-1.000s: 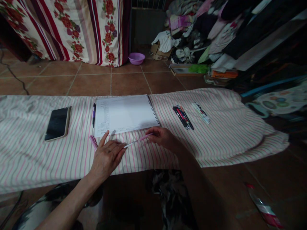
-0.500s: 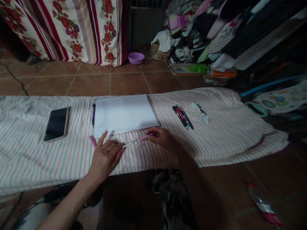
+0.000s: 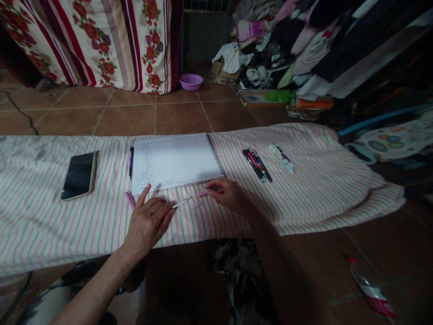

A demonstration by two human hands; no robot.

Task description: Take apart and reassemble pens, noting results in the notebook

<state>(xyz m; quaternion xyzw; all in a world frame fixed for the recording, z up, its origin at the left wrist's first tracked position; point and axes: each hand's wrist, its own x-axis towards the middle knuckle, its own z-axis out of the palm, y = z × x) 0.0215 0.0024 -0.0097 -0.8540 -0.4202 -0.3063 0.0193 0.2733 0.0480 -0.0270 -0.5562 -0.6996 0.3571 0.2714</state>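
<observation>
My left hand (image 3: 149,223) is low over the striped cloth, with one finger raised and the others closed round a thin white pen refill (image 3: 181,203). The refill's narrow grey tip points right, toward my right hand (image 3: 226,193). Between the thumb and fingers of that hand is a small pink pen part (image 3: 202,194), partly hidden. A small gap seems to lie between the refill tip and the pink part. Left of my left hand lies another pink pen piece (image 3: 129,200). Just beyond both hands is a spiral notebook (image 3: 179,160) with printed text along its left side.
A dark pen (image 3: 131,162) lies along the notebook's left edge. Farther left rests a phone (image 3: 79,176). On the right are a bunch of pens (image 3: 257,164) and some whitish pens (image 3: 282,158). A bottle (image 3: 372,289) lies on the floor, and a purple basin (image 3: 191,82) stands behind.
Both hands keep nearly the same place and hold. The pink part shows slightly less beyond the right fingers. The whole view has shifted very slightly.
</observation>
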